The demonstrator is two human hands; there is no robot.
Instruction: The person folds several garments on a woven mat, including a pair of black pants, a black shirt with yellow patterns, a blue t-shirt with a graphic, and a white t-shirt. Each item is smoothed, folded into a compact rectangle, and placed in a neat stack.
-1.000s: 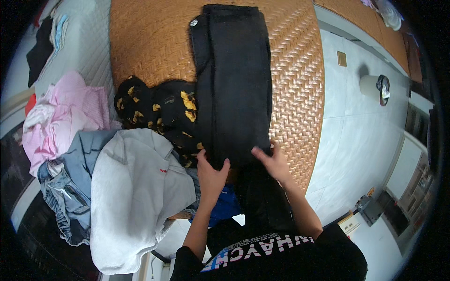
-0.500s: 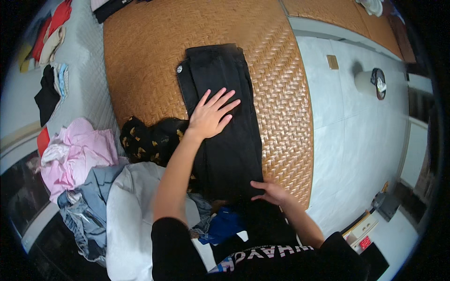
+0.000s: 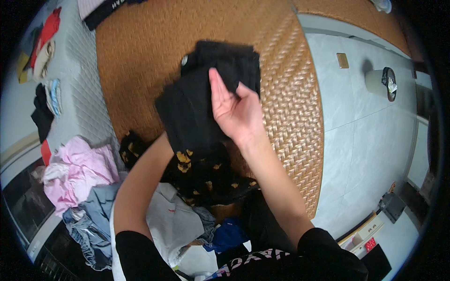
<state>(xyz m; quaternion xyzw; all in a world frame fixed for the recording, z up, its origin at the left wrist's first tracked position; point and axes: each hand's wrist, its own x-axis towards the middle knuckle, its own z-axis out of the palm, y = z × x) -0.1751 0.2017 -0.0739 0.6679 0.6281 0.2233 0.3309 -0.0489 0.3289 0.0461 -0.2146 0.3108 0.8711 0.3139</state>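
Black trousers [image 3: 190,110], doubled over into a shorter bundle, lie on the woven mat [image 3: 136,70], with the folded part lifted and slanting to the left. My right hand [image 3: 236,110] rests against the upper layer, fingers stretched and thumb apart. Beneath the folded cloth goes my left hand; only its wrist [image 3: 163,146] shows and its fingers are hidden. A black garment with yellow print [image 3: 208,185] spreads out just below the trousers, near both forearms.
At left are a pink garment [image 3: 79,173], blue jeans [image 3: 89,234] and a grey-white cloth [image 3: 173,215]. A blue cloth [image 3: 227,234] lies close to me. Folded clothes [image 3: 44,110] sit on the quilted surface [image 3: 84,89]. A bin [image 3: 377,82] stands on the tiled floor at right.
The trousers' near end has been folded up and away over the rest. My left hand has gone from on top to underneath; my right hand has moved up from the near edge onto the fold.
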